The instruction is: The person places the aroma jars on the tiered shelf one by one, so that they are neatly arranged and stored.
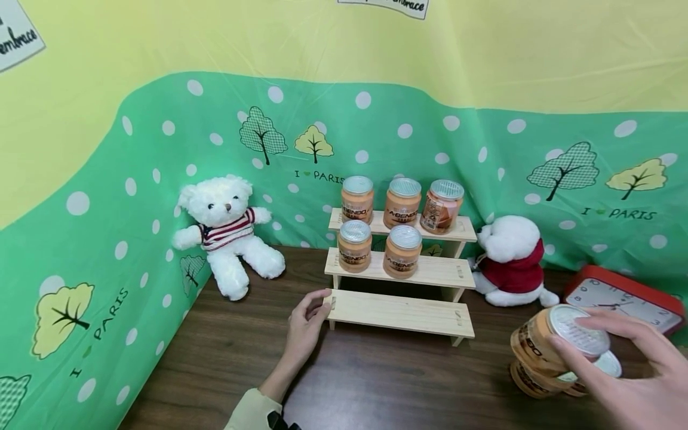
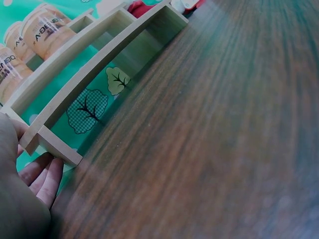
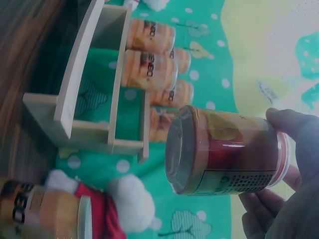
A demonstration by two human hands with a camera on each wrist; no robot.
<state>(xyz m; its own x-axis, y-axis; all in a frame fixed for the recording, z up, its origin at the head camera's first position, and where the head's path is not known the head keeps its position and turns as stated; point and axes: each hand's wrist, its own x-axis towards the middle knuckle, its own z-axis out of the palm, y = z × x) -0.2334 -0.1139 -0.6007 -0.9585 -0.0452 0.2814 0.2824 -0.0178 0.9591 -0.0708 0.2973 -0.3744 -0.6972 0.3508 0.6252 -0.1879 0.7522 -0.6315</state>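
Observation:
My right hand (image 1: 639, 364) holds an orange jar (image 1: 532, 343) with a silver lid, its fingers and thumb round the lid end. In the right wrist view that jar (image 3: 229, 152) is clear of the shelf. Just below it, partly hidden, more jars (image 1: 529, 381) stand on the table. My left hand (image 1: 307, 319) grips the left end of the lowest step of a three-step wooden shelf (image 1: 398, 310). Three jars (image 1: 403, 203) stand on the top step. Two jars (image 1: 402, 254) stand on the middle step, toward its left and centre. The lowest step is bare.
A white teddy bear (image 1: 228, 233) in a striped shirt sits left of the shelf. Right of it are a white plush toy (image 1: 510, 263) in red and a red-framed clock (image 1: 623, 298). A printed cloth (image 1: 301, 209) hangs behind the dark wooden table (image 1: 376, 382).

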